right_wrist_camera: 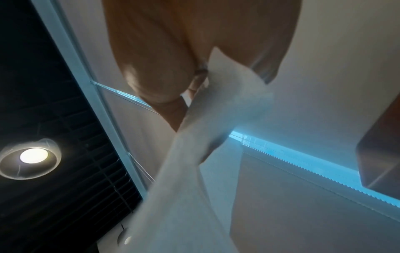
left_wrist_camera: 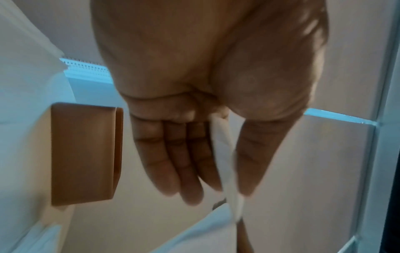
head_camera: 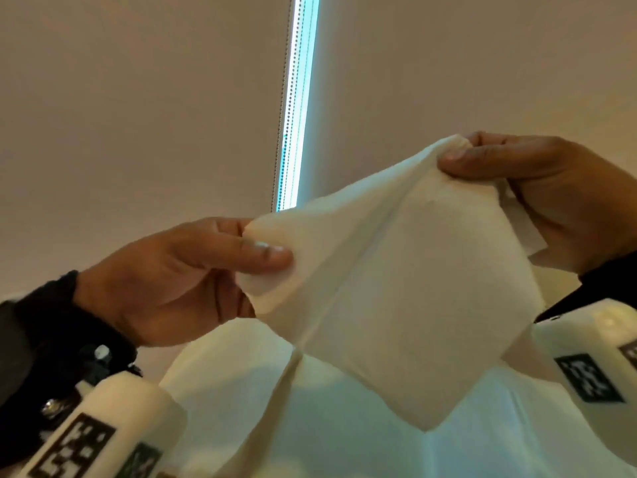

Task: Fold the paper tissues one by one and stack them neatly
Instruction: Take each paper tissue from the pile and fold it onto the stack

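Both hands are up in front of the window blind point(head_camera: 138, 115), stretching one white paper tissue point(head_camera: 396, 288) between them in the air. The left hand point(head_camera: 179, 281) pinches the tissue's lower corner between thumb and fingers, while the right hand point(head_camera: 537, 188), higher and further from the blind's bright gap point(head_camera: 296, 108), pinches the upper corner (thumb pressed over bunched paper). More white tissues point(head_camera: 344, 426) lie below the held one, and a brown box point(left_wrist_camera: 84, 152) sits beside the left hand.
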A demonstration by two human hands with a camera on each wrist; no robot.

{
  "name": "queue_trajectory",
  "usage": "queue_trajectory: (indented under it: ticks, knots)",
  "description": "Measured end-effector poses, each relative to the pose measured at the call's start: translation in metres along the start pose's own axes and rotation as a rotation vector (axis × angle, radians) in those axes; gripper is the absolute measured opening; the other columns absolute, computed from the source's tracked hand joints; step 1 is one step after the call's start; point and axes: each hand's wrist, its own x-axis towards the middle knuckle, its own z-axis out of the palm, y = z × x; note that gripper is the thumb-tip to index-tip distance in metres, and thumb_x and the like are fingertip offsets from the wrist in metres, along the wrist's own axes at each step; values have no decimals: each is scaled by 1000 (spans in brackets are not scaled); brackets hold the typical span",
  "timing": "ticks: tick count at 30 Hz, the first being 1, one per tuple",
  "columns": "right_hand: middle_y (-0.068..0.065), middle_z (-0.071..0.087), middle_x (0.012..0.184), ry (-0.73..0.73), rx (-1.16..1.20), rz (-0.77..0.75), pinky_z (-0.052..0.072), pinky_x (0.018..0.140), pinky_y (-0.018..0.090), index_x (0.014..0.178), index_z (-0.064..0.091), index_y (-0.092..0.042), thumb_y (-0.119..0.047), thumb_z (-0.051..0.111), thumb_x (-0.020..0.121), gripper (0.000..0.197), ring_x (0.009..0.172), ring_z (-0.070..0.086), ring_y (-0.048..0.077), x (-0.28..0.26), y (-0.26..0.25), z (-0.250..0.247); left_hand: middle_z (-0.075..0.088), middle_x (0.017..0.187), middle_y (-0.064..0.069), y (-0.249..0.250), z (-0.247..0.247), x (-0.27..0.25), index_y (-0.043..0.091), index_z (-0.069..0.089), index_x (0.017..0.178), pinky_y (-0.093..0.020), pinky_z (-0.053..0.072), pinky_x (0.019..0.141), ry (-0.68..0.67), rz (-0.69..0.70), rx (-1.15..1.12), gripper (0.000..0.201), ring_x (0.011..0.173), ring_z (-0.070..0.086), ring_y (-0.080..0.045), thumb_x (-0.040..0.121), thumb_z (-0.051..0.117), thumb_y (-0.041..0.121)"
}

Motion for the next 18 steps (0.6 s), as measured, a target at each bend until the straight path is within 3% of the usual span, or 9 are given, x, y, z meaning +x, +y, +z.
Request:
queue_trajectory:
  ticks: [2,4,6,8,10,11,13,15,18]
  knots:
    - [8,67,72,-14,-2,31,56,51,28,90,64,-9,-17,64,73,19,55,65,19,7,10,5,71,111,-17,-5,-21,-5,3,68,117,-47,56,87,15,11,-282,60,91,70,-30,64,78,26]
    - [12,67,78,-20,20,64,57,55,30,99,65,-7,-17,66,71,29,60,65,23,13,21,15,70,116,-13,-11,-36,-14,4,64,123,-43,54,93,92,4,-450,49,99,69,-29,81,65,31]
    - [14,66,78,-27,55,116,55,53,31,98,65,-6,-16,68,70,30,58,65,25,17,32,27,59,133,-18,-17,-38,-27,4,49,138,-43,38,110,55,-9,-479,58,121,56,-33,99,44,46]
    - [16,64,78,-17,80,163,53,48,31,102,65,-4,-14,68,70,33,55,63,26,21,44,37,52,138,-25,-29,-36,-37,0,43,141,-45,36,111,72,76,-403,67,125,51,-37,99,43,52]
    - [16,65,79,-4,82,189,53,48,30,99,66,-3,-11,67,74,27,57,62,25,22,56,45,65,124,-20,-38,-33,-37,10,57,133,-40,56,85,80,20,-385,68,104,67,-34,78,76,44]
    - [16,67,79,10,80,201,53,47,30,96,67,-3,-9,67,76,20,57,63,25,23,61,47,72,111,-16,-41,-30,-38,18,60,130,-36,60,69,230,52,-319,73,89,72,-31,65,87,34]
    - [14,72,83,53,59,199,53,47,30,102,69,-7,-6,68,77,26,60,68,24,24,69,50,77,93,-12,-41,-26,-44,38,48,136,-29,57,51,498,143,-188,87,71,74,-26,60,83,12]
    - [10,74,96,87,28,169,55,52,31,122,64,-21,-8,74,67,58,69,72,24,25,75,48,77,86,-14,-38,-30,-46,47,36,141,-26,55,45,613,199,-152,93,59,72,-22,63,70,10]
    - [9,74,101,25,31,127,58,59,31,128,64,-29,-9,76,60,71,76,73,25,25,78,46,76,82,-14,-37,-37,-50,35,57,130,-25,55,45,657,273,-75,68,56,70,-20,67,66,11]
